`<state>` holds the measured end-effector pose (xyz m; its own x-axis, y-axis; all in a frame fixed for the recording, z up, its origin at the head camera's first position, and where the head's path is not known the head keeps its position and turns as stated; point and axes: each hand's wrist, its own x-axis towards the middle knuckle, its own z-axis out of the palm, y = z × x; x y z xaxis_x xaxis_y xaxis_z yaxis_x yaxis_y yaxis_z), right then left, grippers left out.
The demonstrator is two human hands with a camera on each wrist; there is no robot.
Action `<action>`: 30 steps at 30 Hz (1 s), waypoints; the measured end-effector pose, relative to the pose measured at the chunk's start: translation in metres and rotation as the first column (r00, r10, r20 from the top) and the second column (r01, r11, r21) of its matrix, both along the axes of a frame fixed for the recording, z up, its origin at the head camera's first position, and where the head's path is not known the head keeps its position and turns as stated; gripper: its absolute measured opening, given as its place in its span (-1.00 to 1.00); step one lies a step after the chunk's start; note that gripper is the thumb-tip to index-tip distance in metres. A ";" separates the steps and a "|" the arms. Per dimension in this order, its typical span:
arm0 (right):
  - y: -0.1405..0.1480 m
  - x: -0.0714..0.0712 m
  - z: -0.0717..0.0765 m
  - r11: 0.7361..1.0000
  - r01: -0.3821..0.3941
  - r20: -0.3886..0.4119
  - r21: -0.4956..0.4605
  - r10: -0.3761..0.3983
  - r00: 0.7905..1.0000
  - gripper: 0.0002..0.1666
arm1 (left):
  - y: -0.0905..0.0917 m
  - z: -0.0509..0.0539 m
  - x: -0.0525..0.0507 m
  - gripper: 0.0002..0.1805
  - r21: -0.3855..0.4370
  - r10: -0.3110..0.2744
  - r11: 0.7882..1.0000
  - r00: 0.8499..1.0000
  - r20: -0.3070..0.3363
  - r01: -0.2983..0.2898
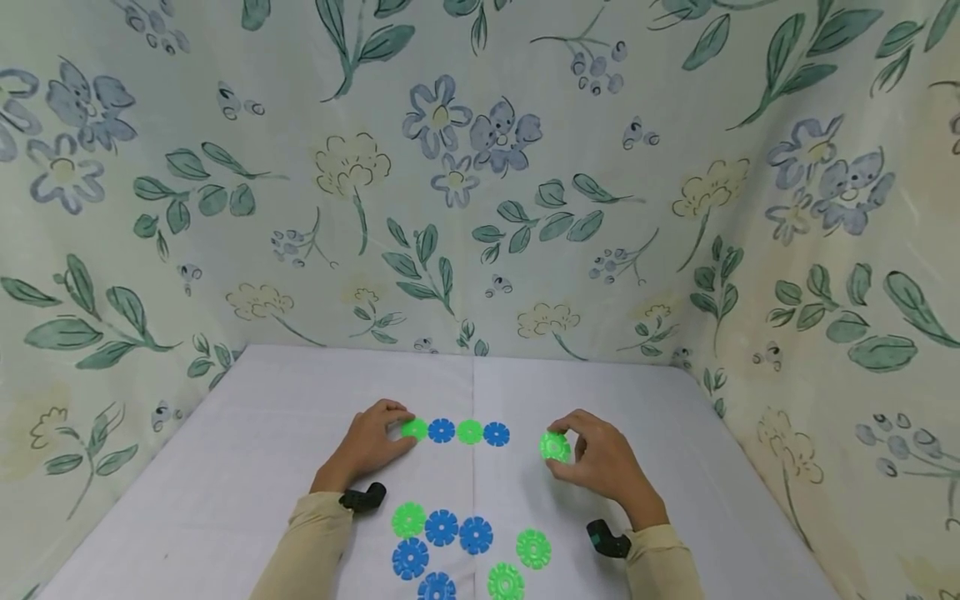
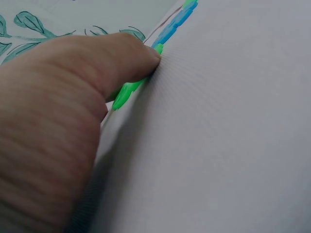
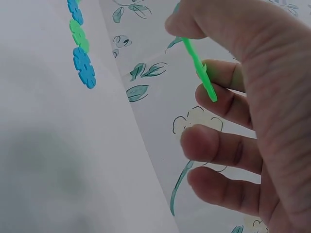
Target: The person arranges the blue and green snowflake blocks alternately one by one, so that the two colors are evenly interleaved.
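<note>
A row of notched plastic discs lies on the white table, alternating green and blue. At its left end my left hand (image 1: pixel 369 446) pinches a green disc (image 1: pixel 415 429) between thumb and finger, flat on the cloth; in the left wrist view the thumb partly covers this green disc (image 2: pixel 125 96). To its right come a blue disc (image 1: pixel 442 430), a green disc (image 1: pixel 470 432) and another blue disc (image 1: pixel 496 434). My right hand (image 1: pixel 600 454) holds a green disc (image 1: pixel 555 447) by its edges above the table, right of the row and apart from it. The right wrist view shows that disc (image 3: pixel 201 73) edge-on.
Nearer the front lie several loose blue discs (image 1: pixel 442 528), a green disc (image 1: pixel 408 520) beside them, and two more green discs (image 1: pixel 533 549) to their right. A crease runs down the white tablecloth (image 1: pixel 300 400). Flower-patterned curtain (image 1: pixel 480 275) encloses the back and sides.
</note>
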<state>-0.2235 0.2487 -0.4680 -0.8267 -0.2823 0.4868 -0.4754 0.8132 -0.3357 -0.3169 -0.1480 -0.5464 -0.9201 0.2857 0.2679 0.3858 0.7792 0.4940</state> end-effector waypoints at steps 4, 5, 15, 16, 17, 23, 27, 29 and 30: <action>-0.001 -0.004 0.001 1.000 0.011 -0.001 -0.002 -0.011 1.000 -0.48 | 0.000 -0.001 -0.001 -0.52 0.006 0.001 1.000 1.000 -0.005 -0.001; -0.001 -0.005 0.001 1.000 0.017 0.000 -0.004 -0.017 1.000 -0.48 | 0.000 -0.001 -0.001 -0.52 0.007 -0.001 1.000 1.000 0.000 0.001; -0.008 -0.012 -0.004 0.995 0.096 -0.015 -0.012 -0.096 0.995 -0.48 | 0.003 -0.004 0.005 -0.52 0.028 0.024 0.999 0.999 0.040 -0.025; -0.008 -0.012 -0.005 0.994 0.105 -0.010 -0.013 -0.105 0.994 -0.47 | 0.004 -0.005 0.005 -0.52 0.030 0.029 0.999 0.999 0.045 -0.030; -0.009 -0.013 -0.006 0.994 0.113 -0.007 -0.013 -0.113 0.994 -0.47 | 0.004 -0.005 0.005 -0.52 0.027 0.031 0.999 0.998 0.045 -0.033; -0.015 -0.022 -0.007 0.986 0.165 0.020 -0.009 -0.165 0.986 -0.48 | 0.003 -0.005 0.002 -0.53 0.009 0.022 1.000 1.000 0.020 -0.022; -0.020 -0.030 -0.008 0.977 0.214 0.060 -0.018 -0.213 0.975 -0.48 | 0.002 -0.002 0.001 -0.53 0.010 0.020 1.000 1.000 0.008 -0.020; -0.022 -0.034 -0.008 0.971 0.235 0.081 -0.036 -0.231 0.969 -0.48 | 0.001 0.000 0.000 -0.54 0.009 0.019 1.000 1.000 0.000 -0.019; -0.024 -0.036 -0.008 0.969 0.244 0.092 -0.046 -0.239 0.967 -0.48 | 0.001 0.001 -0.001 -0.53 0.005 0.020 1.000 1.000 0.000 -0.020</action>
